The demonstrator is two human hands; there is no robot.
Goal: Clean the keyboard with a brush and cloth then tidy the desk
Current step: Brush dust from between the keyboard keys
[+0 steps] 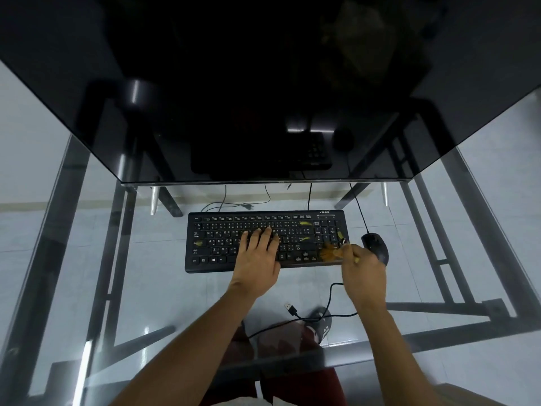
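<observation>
Bristly brush on flat keyboard

keyboard: black, white legends on the keys, silver logo at its top right corner. Yellow-green scraps lie on the keys, 1 more near the left edge. brush: orange-brown bristles, blurred, pale yellowish handle. mouse: black with a black cable. monitor: glossy black, dark reflections. desk: clear glass top, dark grey metal frame. Floor under it: pale grey-blue tiles. USB cable: black with a silver plug. Shorts seen through the glass: dark red. Slipper: dark grey with white marks.
</observation>
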